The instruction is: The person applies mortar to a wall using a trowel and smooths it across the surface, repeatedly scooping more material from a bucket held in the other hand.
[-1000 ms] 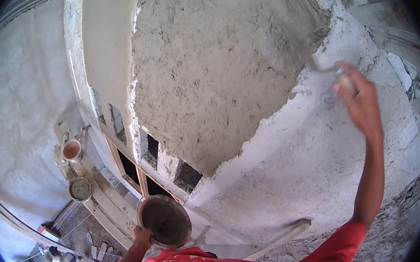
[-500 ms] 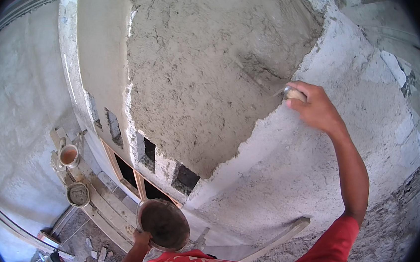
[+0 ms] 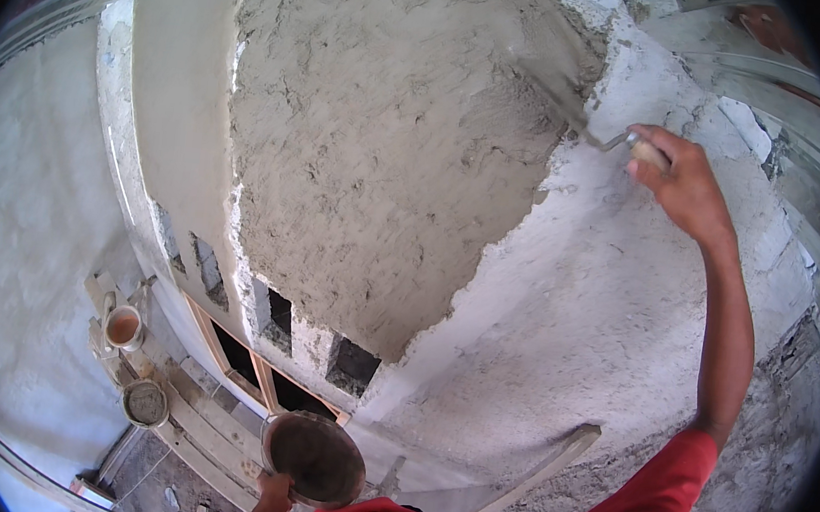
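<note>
My right hand [image 3: 682, 180] is closed round the wooden handle of a trowel [image 3: 567, 106]. The trowel's blade lies against the wet grey mortar [image 3: 360, 154] on the wall, close to the mortar's ragged right edge. At the lower middle, my left hand [image 3: 274, 490] grips the rim of a round pan [image 3: 316, 458], whose inside looks dark and coated with mortar. How much mortar is in the pan I cannot tell.
A rough whitish wall [image 3: 561, 308] borders the mortar on the right. Small square openings [image 3: 355, 364] and a wooden frame [image 3: 267, 380] lie below it. Scaffold planks [image 3: 205, 428] at lower left carry a bucket of reddish liquid [image 3: 123, 326] and a mortar bucket [image 3: 145, 402].
My right hand has moved up and to the right with the trowel, along the mortar's edge. My left hand keeps hold of the pan, almost in the same place.
</note>
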The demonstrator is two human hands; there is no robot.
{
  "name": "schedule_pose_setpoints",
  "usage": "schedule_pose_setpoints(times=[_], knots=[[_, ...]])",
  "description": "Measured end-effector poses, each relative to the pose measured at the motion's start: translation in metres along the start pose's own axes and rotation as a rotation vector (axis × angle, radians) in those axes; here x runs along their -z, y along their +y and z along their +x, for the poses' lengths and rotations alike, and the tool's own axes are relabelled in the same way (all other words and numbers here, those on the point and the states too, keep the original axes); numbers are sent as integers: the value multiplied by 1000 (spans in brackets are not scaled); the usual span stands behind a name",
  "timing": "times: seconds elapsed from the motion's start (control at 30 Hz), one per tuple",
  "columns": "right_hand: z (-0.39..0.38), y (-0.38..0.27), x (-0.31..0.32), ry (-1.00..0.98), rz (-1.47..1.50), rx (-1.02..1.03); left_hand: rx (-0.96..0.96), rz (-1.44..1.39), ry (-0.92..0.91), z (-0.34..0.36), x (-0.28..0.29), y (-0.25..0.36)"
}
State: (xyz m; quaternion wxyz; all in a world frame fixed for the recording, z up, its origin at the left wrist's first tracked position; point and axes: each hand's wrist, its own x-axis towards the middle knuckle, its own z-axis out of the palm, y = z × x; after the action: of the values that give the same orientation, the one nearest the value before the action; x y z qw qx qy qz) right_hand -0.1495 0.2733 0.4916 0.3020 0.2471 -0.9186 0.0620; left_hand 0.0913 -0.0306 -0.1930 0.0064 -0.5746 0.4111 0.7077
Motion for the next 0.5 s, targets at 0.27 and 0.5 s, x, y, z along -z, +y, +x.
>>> schedule_pose_setpoints(times=[0.27, 0.5], knots=[[2, -7, 42, 90, -76, -69, -7, 1, -136, 53, 10, -27], [7, -5, 60, 152, -220, -45, -11, 8, -161, 55, 15, -26]])
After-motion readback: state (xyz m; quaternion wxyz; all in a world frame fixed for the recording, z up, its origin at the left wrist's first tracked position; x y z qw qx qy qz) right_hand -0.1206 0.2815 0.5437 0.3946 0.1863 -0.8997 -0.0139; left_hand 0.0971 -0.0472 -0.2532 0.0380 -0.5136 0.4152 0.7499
